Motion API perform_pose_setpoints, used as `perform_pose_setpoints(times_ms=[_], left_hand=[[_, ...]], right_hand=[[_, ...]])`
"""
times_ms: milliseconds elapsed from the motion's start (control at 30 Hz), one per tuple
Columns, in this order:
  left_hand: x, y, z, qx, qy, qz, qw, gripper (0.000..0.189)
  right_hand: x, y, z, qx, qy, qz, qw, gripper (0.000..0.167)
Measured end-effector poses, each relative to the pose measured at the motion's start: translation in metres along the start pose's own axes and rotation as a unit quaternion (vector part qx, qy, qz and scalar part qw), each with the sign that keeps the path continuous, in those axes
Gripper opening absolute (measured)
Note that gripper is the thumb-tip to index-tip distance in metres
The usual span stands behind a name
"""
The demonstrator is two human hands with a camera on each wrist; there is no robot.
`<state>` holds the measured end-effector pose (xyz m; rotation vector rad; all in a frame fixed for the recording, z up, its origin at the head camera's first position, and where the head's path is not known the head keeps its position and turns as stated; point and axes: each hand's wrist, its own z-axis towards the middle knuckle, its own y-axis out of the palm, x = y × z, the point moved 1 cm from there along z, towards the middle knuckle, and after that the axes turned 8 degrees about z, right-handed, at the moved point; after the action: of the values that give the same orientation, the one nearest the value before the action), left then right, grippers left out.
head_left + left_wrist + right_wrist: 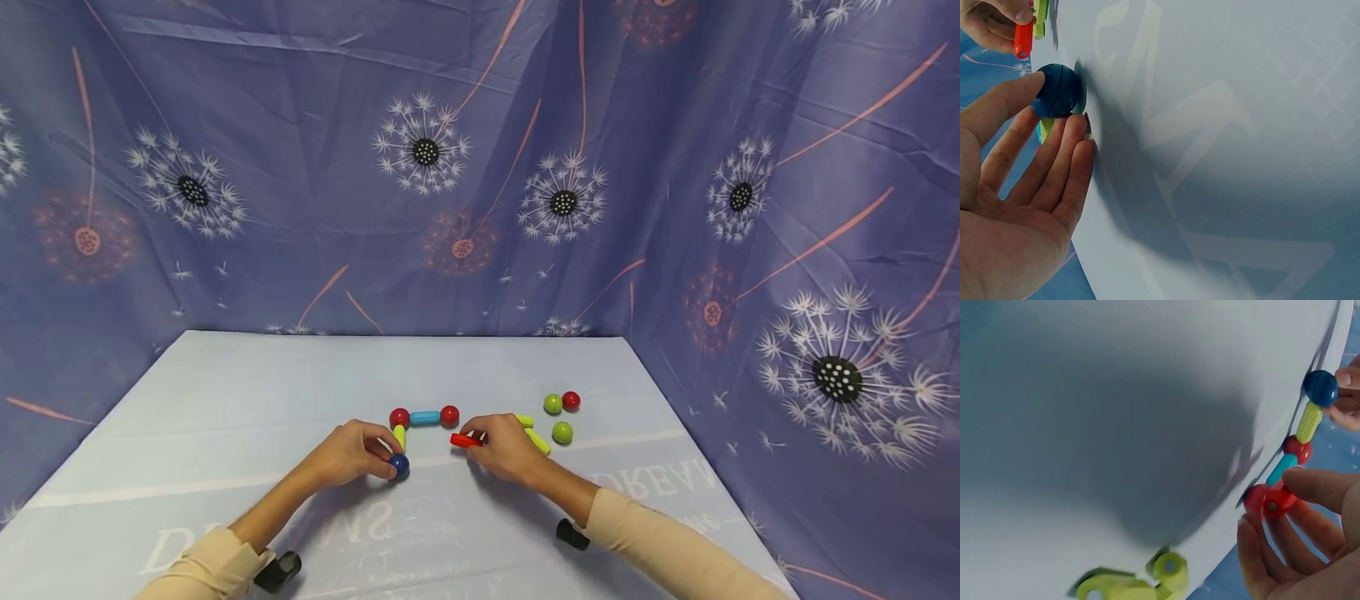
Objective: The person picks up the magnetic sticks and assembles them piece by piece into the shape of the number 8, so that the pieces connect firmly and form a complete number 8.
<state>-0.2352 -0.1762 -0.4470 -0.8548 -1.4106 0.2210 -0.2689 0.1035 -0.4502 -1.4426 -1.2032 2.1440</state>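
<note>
Blue ball (401,466) and red plastic rod (463,440), pinched by left fingers (1010,97) and right fingers (1317,487), may be dropped through haste.

red ridged plastic stick (462,440): right end hidden by right hand (501,448) | yellow-green ridged plastic sticks (538,442): left ends hidden behind same hand | white printed lettering (367,527), left: partly covered by left forearm (277,504) | beige fabric sleeves (663,533): cut off at near edge
</note>
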Motion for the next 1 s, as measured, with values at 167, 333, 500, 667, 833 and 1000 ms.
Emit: perform_pose_setpoints(times_ms=[167,333,500,667,833,1000], left_hand=[[-0.001,0.0,0.001,-0.002,-0.001,0.001,1.0,0.026],[-0.001,0.002,0.001,-0.003,-0.003,-0.003,1.0,0.026],[-0.002,0.002,0.001,-0.004,-0.005,-0.001,1.0,0.025],[-0.001,-0.002,0.004,-0.004,-0.002,0.003,1.0,0.024],[-0.002,-0.004,0.006,-0.001,-0.003,0.01,0.9999,0.025],[-0.003,-0.002,0.006,-0.001,0.0,0.01,0.9999,0.025]], right_hand=[[-0.006,0.008,0.002,-0.01,-0.017,0.006,0.9998,0.022],[-0.01,0.015,0.003,-0.021,-0.012,0.015,0.9996,0.021],[-0.017,0.023,0.004,-0.038,-0.008,0.024,0.9989,0.021],[-0.025,0.028,0.009,-0.05,-0.019,0.013,0.9985,0.021],[-0.03,0.033,0.013,-0.06,-0.037,-0.001,0.9975,0.021],[-0.032,0.036,0.013,-0.069,-0.035,-0.001,0.997,0.021]])
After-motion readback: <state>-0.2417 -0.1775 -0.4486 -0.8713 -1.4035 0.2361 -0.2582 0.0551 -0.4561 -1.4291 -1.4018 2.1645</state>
